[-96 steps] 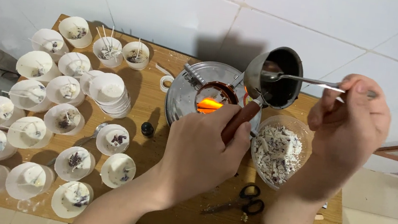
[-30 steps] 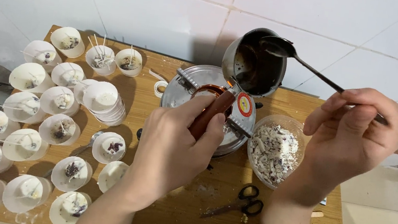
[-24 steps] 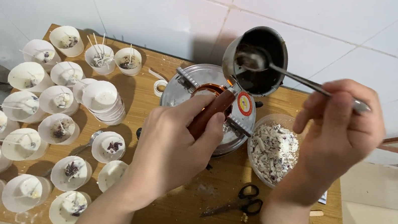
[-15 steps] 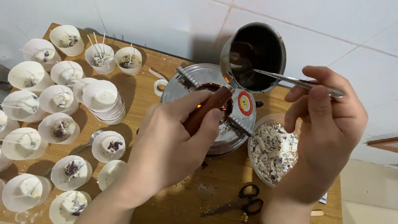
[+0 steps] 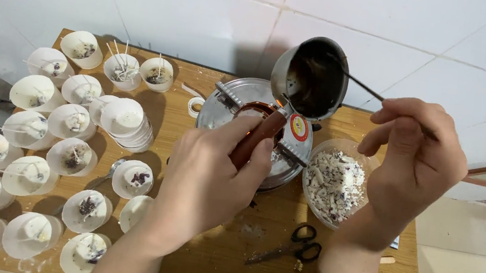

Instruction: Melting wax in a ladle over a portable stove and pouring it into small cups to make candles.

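Wrapped around the reddish-brown handle, my left hand [image 5: 210, 176] holds the small metal pot [image 5: 311, 77] tilted above the round metal stove [image 5: 221, 112], its dark inside turned toward me. My right hand [image 5: 416, 161] pinches the thin handle of a spoon [image 5: 360, 86] between thumb and fingers, and the spoon's far end reaches into the pot. Just below my right hand stands a clear bowl [image 5: 357, 152] of white crumbled pieces flecked with purple. Black-handled scissors [image 5: 294, 248] lie on the wooden table [image 5: 220, 269] near my right forearm. Many white paper cups [image 5: 38, 93] holding pale lumps and thin sticks crowd the table's left side, beside a stack of empty cups [image 5: 127, 119]
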